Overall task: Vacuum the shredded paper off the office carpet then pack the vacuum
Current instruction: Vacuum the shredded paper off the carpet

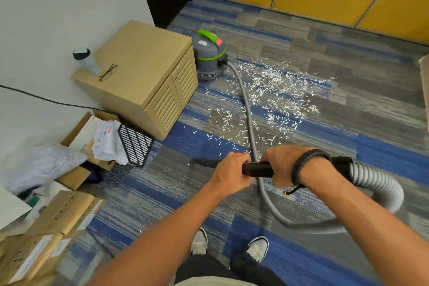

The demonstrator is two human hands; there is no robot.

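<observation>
I have both hands wrapped around the black wand, which lies crosswise in front of me. My left hand grips it toward the nozzle end and my right hand grips it toward the hose end, the two set close together with a short stretch of bare tube between them. The nozzle tip pokes out just beyond my left hand, pointing left and low over the carpet. It seems to be off the paper for now, though I can't tell whether it touches the floor.

Out past my right wrist the ribbed grey hose loops down and round under my arms, then runs away from me in a long line straight through the mess.

What the next move turns on: the shredded paper lies ahead of my hands, spread in a broad patch that begins just beyond my knuckles and thickens farther out and to the right. The wand's long axis runs side to side, across that direction, so I judge I need to swing the nozzle forward, pivoting off the left hand. Nothing looks vacuumed yet.

Beyond the paper's far left edge stands the vacuum canister, grey with a green handle, just beside a wooden cabinet.
</observation>
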